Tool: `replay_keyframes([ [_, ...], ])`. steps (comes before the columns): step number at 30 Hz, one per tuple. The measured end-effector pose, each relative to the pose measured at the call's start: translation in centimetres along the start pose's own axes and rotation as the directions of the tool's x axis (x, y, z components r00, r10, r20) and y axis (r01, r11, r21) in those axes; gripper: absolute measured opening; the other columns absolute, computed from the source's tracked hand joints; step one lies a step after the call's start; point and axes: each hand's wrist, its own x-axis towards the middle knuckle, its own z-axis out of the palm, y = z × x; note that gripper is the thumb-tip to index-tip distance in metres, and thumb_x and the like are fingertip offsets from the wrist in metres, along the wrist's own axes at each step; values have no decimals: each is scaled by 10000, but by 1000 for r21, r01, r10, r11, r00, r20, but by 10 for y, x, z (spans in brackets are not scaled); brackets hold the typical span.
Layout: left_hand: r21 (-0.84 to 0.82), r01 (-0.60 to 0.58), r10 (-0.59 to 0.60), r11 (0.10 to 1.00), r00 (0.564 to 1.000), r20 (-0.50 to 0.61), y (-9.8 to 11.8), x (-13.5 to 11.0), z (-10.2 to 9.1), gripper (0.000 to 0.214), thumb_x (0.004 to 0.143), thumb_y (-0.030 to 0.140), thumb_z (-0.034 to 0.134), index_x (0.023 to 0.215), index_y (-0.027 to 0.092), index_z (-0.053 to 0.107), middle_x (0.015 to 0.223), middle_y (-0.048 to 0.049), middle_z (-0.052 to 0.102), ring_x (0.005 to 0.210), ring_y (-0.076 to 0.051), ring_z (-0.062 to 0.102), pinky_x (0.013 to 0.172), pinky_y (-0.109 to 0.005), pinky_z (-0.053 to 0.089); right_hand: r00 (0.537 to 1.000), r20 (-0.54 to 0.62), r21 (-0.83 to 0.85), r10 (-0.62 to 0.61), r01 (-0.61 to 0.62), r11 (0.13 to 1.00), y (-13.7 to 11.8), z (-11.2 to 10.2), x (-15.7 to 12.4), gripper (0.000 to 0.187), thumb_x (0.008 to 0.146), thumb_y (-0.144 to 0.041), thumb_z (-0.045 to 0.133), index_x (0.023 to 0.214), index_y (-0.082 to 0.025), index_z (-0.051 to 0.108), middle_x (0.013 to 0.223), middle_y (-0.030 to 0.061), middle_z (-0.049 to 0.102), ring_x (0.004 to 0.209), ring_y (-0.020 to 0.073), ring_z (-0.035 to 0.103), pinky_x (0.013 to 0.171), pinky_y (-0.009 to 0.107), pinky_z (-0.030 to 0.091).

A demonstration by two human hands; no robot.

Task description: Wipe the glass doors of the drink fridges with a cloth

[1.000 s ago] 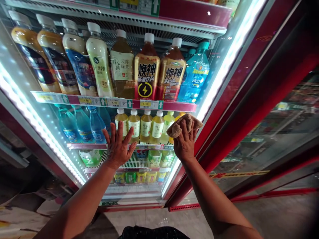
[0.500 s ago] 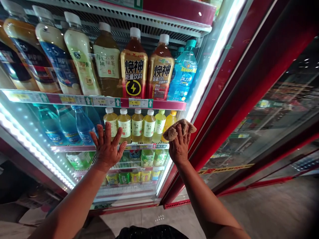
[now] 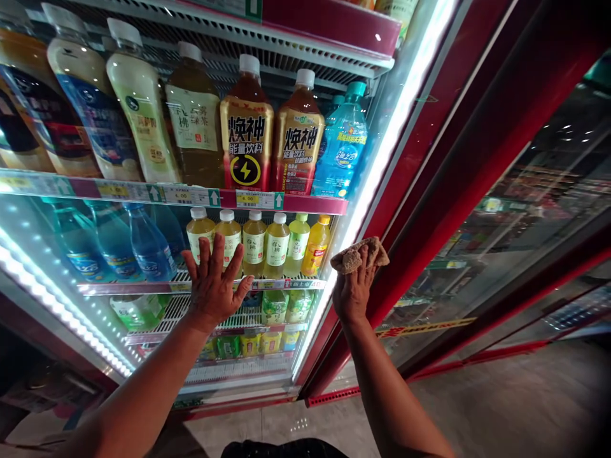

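My left hand [image 3: 214, 283] is spread with its fingers apart, in front of the glass of a lit drinks fridge. It looks flat against the pane, over the small tea bottles [image 3: 254, 245]. Under the fingers of my right hand [image 3: 352, 296] is a bunched brown cloth [image 3: 353, 259], held at the door's right border where the light strip meets the red frame [image 3: 382, 222]. Part of the cloth sticks out past the fingertips on both sides. Both arms reach forward from the bottom of the view.
Behind the glass, large bottles such as a brown energy drink [image 3: 245, 140] and a blue drink [image 3: 341, 149] line the upper shelf. Blue bottles [image 3: 147, 245] stand lower left. Another red-framed glass door [image 3: 443, 267] is at right. Below lies the tiled floor [image 3: 281, 423].
My right hand has slid right with the cloth, away from the yellow-capped bottle toward the red frame. My left hand sits slightly further right over the bottles, still spread. The view has shifted slightly.
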Motion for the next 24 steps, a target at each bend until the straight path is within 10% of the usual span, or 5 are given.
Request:
replay_keyframes([
  [9, 40, -4, 5, 999, 999, -33, 0, -3, 6, 930, 941, 450, 635, 1674, 339, 74, 1758, -23, -108, 1620, -304, -131, 1277, -603, -131, 999, -46, 53, -9, 12, 998, 15, -4, 54, 739, 1029, -155, 393, 1690, -281, 88, 1759, 100, 169, 1639, 280, 95, 1273, 682, 236],
  [24, 62, 3, 1, 998, 998, -65, 1, -3, 8, 957, 918, 435, 670, 1673, 342, 90, 1759, -36, -61, 1628, -316, -80, 1285, -598, -110, 998, -56, 80, -26, 30, 996, 13, -9, 68, 709, 1051, -192, 423, 1685, -306, 125, 1746, 97, 218, 1634, 289, 103, 1264, 690, 252],
])
